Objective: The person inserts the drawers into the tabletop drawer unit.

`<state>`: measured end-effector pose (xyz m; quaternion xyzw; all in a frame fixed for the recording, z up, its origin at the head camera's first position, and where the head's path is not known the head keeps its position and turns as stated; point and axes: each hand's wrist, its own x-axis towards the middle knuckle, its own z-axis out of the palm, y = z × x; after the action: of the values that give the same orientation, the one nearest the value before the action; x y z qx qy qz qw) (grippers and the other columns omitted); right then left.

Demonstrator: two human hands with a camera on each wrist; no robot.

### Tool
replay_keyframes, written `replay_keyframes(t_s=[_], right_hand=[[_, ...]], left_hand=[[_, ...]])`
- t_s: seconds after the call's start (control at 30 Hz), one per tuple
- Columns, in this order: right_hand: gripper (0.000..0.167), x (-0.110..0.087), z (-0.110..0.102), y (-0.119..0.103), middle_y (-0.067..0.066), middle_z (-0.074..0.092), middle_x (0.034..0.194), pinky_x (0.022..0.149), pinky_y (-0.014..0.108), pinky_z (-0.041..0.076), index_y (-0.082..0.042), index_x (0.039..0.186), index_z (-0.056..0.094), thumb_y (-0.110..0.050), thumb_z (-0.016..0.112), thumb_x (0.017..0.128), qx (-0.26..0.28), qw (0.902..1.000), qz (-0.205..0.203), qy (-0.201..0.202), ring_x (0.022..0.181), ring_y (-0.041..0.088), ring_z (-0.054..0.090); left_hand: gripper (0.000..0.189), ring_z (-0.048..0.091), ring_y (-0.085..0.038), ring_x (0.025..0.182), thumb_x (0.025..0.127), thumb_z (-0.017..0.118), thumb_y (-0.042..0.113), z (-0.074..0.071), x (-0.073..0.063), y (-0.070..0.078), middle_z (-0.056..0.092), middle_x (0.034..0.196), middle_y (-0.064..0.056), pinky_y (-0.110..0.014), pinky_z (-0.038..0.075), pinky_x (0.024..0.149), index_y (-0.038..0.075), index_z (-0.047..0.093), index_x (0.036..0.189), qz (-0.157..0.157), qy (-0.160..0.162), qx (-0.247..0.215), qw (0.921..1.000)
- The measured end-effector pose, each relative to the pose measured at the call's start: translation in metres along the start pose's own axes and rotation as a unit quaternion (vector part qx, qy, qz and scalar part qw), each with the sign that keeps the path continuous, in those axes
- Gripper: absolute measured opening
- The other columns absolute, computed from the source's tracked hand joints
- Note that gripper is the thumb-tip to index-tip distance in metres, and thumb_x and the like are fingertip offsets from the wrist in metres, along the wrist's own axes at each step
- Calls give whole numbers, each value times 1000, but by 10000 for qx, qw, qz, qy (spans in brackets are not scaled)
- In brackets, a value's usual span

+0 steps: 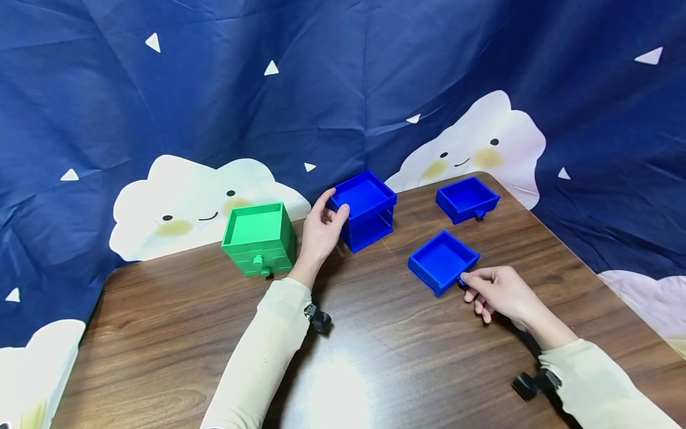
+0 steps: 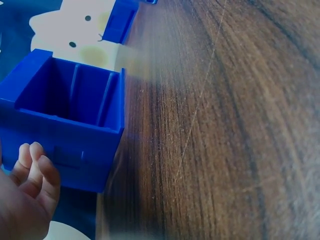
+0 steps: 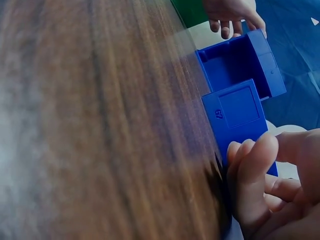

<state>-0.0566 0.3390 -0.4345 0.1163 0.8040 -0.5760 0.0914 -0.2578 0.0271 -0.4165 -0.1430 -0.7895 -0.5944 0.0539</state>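
Observation:
Toward the back of the table stands a blue cabinet frame [image 1: 367, 235] with a shallow tray top and an open front. My left hand [image 1: 321, 229] holds its left side, with thumb and a finger at the top rim; the other fingers lie against the side wall in the left wrist view. My right hand [image 1: 501, 292] pinches the small knob of a blue drawer [image 1: 443, 260], its hollow facing up, front and right of the cabinet. In the right wrist view, a flat face of this drawer [image 3: 237, 107] bears a raised marking.
A second blue drawer [image 1: 467, 199] with a knob sits at the back right. Left of my left hand is a green cabinet [image 1: 259, 238] with knobbed drawers in it. A dark blue curtain with clouds [image 1: 343, 89] hangs behind the wooden table [image 1: 177, 345].

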Motion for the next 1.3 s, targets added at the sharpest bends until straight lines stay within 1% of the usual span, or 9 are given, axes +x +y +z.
replay_keyframes(t_s=[0.2,0.4,0.5,0.7,0.83,1.0,1.07,1.3], right_hand=[[37,3,0,-1,1,69,77,47,31,57,20,122,63,-15,55,112,236,9995,148,-114,56,7,60],[31,6,0,-1,-2,72,77,49,25,57,16,116,66,-12,54,111,479,9982,367,-58,57,4,61],[30,6,0,-2,-2,74,77,50,24,57,17,116,66,-11,54,110,590,9975,398,-26,57,4,62],[29,7,1,-1,-2,75,77,52,23,57,17,116,66,-9,54,110,798,9961,373,-72,59,3,63],[25,8,1,1,-2,74,76,53,21,58,12,109,70,-8,55,110,987,9944,376,-61,59,3,63],[23,5,2,-1,-1,73,73,54,20,59,3,97,73,-4,56,109,1481,9887,223,-38,58,3,65],[24,4,3,-2,-1,74,72,55,20,59,0,94,74,-3,56,109,1644,9863,160,-5,58,4,65],[23,3,6,-3,-1,74,72,54,20,59,-1,95,75,-2,57,108,1717,9851,40,129,59,5,67]], left_hand=[[53,51,-12,74,103,72,29,0,-1,-1,54,83,4,-24,43,70,17,60,153,-62,-18,59,10000],[53,51,-12,74,103,72,29,0,0,-3,54,83,5,-25,44,70,17,60,153,-72,-4,85,9999],[53,51,-12,74,104,71,29,0,0,-4,54,83,5,-24,43,70,16,60,153,-63,-12,72,10000],[53,51,-12,74,103,72,29,-1,1,-4,54,82,4,-24,43,70,16,59,154,-92,-3,18,10000],[53,51,-11,74,103,72,29,0,0,-4,54,82,5,-25,43,71,17,60,153,-65,14,27,10000],[53,51,-11,75,104,72,29,0,1,-3,54,83,4,-25,44,70,16,60,154,-10,13,-5,10000],[53,51,-12,75,104,71,29,1,1,-3,54,83,4,-24,43,70,16,60,154,-13,1,-19,10000],[53,51,-10,73,103,72,28,0,1,-1,54,82,5,-22,43,68,16,60,153,-39,-19,-112,9999]])
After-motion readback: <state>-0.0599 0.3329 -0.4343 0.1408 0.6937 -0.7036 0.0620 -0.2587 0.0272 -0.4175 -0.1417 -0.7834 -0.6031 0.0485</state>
